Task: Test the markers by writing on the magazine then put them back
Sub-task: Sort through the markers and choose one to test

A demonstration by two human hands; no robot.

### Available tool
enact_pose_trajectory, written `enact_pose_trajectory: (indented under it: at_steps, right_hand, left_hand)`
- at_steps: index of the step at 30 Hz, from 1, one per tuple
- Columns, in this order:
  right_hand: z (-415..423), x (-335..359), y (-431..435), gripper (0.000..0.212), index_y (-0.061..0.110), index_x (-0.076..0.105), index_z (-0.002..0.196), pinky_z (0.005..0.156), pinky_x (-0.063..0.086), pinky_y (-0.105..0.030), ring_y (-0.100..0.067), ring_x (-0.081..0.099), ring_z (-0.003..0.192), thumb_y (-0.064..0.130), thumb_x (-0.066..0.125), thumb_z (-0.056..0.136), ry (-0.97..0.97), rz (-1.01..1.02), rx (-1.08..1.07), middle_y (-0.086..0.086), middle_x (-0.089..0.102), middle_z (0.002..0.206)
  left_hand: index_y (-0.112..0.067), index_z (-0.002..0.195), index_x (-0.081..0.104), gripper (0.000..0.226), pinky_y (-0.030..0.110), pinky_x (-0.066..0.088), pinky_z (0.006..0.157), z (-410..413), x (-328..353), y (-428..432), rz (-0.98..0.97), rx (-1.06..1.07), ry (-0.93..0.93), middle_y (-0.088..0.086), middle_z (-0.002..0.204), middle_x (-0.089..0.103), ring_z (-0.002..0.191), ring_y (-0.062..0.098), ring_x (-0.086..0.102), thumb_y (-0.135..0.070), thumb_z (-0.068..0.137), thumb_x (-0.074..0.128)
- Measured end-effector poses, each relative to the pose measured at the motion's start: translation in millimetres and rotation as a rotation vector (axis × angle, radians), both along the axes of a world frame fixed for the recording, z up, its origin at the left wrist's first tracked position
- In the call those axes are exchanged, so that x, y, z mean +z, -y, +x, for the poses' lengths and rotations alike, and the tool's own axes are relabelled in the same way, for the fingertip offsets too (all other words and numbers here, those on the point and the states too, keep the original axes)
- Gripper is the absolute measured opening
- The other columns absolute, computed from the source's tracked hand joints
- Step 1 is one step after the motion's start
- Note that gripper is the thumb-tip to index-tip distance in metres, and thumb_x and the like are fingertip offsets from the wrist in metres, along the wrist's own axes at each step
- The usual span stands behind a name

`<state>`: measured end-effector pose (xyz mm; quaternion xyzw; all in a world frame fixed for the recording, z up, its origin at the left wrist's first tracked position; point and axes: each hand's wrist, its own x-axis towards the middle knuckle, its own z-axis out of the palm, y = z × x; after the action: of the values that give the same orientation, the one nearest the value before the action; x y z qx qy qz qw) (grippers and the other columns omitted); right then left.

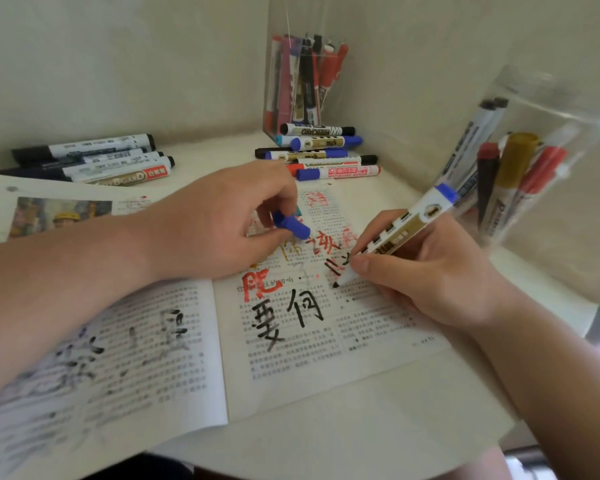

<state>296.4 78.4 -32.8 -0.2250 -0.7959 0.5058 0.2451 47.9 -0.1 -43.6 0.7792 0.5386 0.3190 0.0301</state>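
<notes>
Magazine open on table; marker piles behind it; marker bag right.

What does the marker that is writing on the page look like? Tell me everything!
The marker has a white barrel that looks like plastic, a gold and black label and a blue back end. It has no cap on, and the left hand pinches a blue cap nearby. The right hand holds the marker near its tip, tilted with the blue end up and to the right. Its dark tip touches the right page of the open magazine, next to dark strokes.
</notes>
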Motion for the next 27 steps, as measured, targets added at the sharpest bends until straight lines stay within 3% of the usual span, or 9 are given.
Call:
enact_pose_trajectory:
  at_steps: [4,7,11,12,14,16,20,22,27]
  right_hand:
    - [-1.2,0.1,2.9,0.010,0.011,0.066,0.080,0.048,0.040,-0.006,0.001,0.058,0.046,0.004,0.068,0.087,-0.019,-0.011,0.033,0.016,0.061,0.050]
    - [-1.4,0.6,2.5,0.013,0.010,0.067,0.080,0.049,0.041,-0.009,0.000,0.057,0.048,0.004,0.075,0.087,0.012,-0.013,0.021,0.013,0.062,0.053]
    - [-2.7,-0.1,4.1,0.013,0.019,0.073,0.083,0.059,0.053,-0.038,-0.017,0.065,0.065,0.031,0.076,0.080,0.088,0.071,0.001,-0.003,0.071,0.071]
    - [-2.9,-0.8,3.4,0.010,0.019,0.072,0.081,0.060,0.054,-0.037,-0.015,0.067,0.065,0.028,0.076,0.081,0.079,0.082,-0.005,0.000,0.072,0.071]
    - [-3.1,-1.0,2.5,0.011,0.018,0.070,0.078,0.057,0.047,-0.017,-0.002,0.062,0.057,0.014,0.076,0.086,0.050,0.083,-0.004,0.014,0.068,0.062]
    - [-2.4,-1.7,0.9,0.016,0.012,0.067,0.078,0.052,0.039,-0.007,0.001,0.056,0.049,0.002,0.074,0.089,0.047,0.074,-0.017,0.019,0.059,0.052]
    - [-1.0,0.7,1.9,0.014,0.015,0.070,0.074,0.058,0.044,-0.011,-0.001,0.062,0.059,0.005,0.073,0.083,0.071,0.047,0.083,0.015,0.066,0.062]
    - [-0.3,3.0,3.9,0.005,0.013,0.072,0.076,0.062,0.048,-0.019,-0.006,0.065,0.064,0.011,0.072,0.080,0.086,0.028,0.110,0.007,0.070,0.068]
    - [-1.5,1.2,3.7,0.008,0.013,0.071,0.073,0.056,0.043,-0.015,-0.002,0.058,0.057,0.008,0.072,0.080,0.044,-0.006,0.070,0.012,0.065,0.061]
  left_hand:
    - [-0.027,0.124,0.061,0.035,0.013,0.037,0.083,-2.3,-3.5,-3.4,-0.009,-0.015,-0.222,-0.021,0.099,0.054,0.090,-0.001,0.048,-0.029,0.089,0.066]
    - [-0.030,0.133,0.060,0.045,0.018,0.032,0.084,-1.3,-2.4,-3.9,-0.046,-0.009,-0.312,-0.024,0.097,0.048,0.090,-0.004,0.040,-0.036,0.089,0.058]
    - [-0.029,0.127,0.064,0.037,0.008,0.031,0.083,0.5,0.4,-2.8,-0.060,-0.020,-0.315,-0.028,0.094,0.045,0.088,-0.006,0.039,-0.035,0.092,0.055]
    - [-0.029,0.123,0.064,0.032,0.006,0.031,0.083,1.0,0.7,-2.2,-0.051,-0.016,-0.302,-0.029,0.094,0.045,0.088,-0.006,0.040,-0.036,0.093,0.054]
    - [-0.028,0.115,0.061,0.025,0.009,0.035,0.080,1.8,0.6,0.1,-0.025,0.010,-0.236,-0.027,0.096,0.052,0.086,-0.002,0.046,-0.037,0.093,0.057]
    - [-0.028,0.106,0.056,0.017,0.015,0.039,0.076,3.0,0.4,2.9,-0.015,0.036,-0.134,-0.020,0.094,0.059,0.084,0.004,0.052,-0.038,0.093,0.062]
    - [-0.027,0.098,0.053,0.021,0.009,0.040,0.072,4.8,2.0,4.5,-0.064,0.050,-0.044,-0.019,0.090,0.062,0.088,0.000,0.056,-0.035,0.087,0.069]
    - [-0.030,0.101,0.053,0.022,0.007,0.039,0.074,4.2,1.4,3.5,-0.087,0.043,-0.063,-0.024,0.092,0.059,0.091,-0.003,0.055,-0.034,0.087,0.069]
    - [-0.028,0.117,0.062,0.026,0.012,0.039,0.085,1.0,-3.0,-1.5,-0.054,-0.001,-0.188,-0.023,0.102,0.056,0.093,-0.002,0.051,-0.035,0.092,0.063]
